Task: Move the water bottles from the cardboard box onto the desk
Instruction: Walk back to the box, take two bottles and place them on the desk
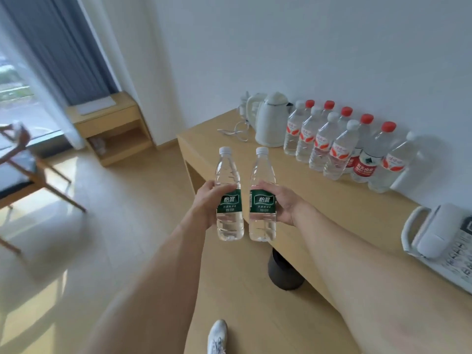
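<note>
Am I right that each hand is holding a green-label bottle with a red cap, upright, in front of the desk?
Not quite: the head view shows white caps on both. The left hand holds one green-label bottle and the right hand the other, upright, in front of the desk. Red caps belong to bottles already on it.

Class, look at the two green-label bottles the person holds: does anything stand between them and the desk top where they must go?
Nothing visible does. The left hand and right hand hold the green-label bottles upright before the desk, whose near strip is bare; the kettle and standing bottles sit farther back.
</note>
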